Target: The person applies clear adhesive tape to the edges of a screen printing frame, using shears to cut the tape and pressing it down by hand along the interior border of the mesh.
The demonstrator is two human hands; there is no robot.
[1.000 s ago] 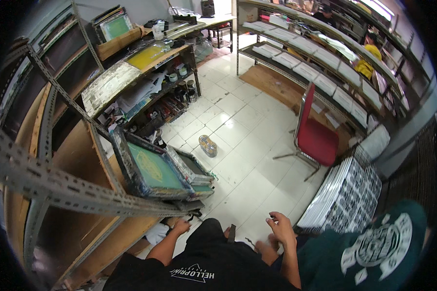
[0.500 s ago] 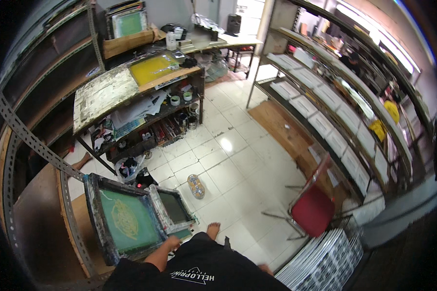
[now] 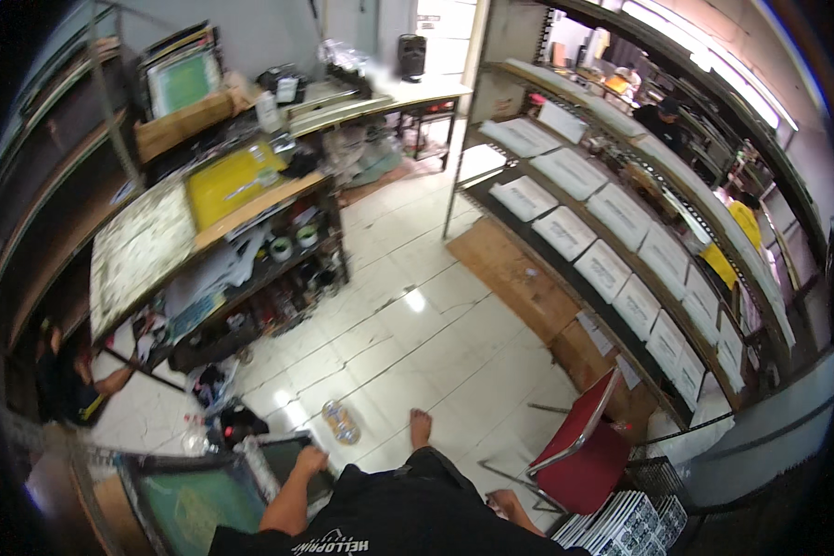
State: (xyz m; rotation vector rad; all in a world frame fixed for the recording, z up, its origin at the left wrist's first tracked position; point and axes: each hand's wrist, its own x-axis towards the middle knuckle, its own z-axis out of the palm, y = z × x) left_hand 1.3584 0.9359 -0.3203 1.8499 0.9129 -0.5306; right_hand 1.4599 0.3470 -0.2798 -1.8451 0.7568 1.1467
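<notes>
My left hand (image 3: 311, 460) is closed in a loose fist, in front of the smaller screen-printing frame (image 3: 285, 454) with dark mesh. No object shows in its fingers, and I cannot tell whether it touches the frame. Beside that frame, at the lower left, leans a larger screen-printing frame (image 3: 199, 511) with green mesh and a faint pale design. Low at my right side hangs my right hand (image 3: 503, 503), small and blurred. Its fingers are not clear, and nothing shows in it. The red-seated metal chair (image 3: 579, 461) is the nearest thing to it.
A person (image 3: 69, 375) crouches by the left shelves. A workbench (image 3: 144, 246) carries a yellow screen (image 3: 232, 185). Racks of white sheets (image 3: 565, 232) line the right. An oval board (image 3: 340, 422) lies on the tiled floor, and stacked patterned panels (image 3: 621, 528) stand behind the chair.
My view has shifted right and forward, and one bare foot is now farther ahead. My left hand has moved up slightly against the small frame. The crouching person has come into view; my right hand shows more.
</notes>
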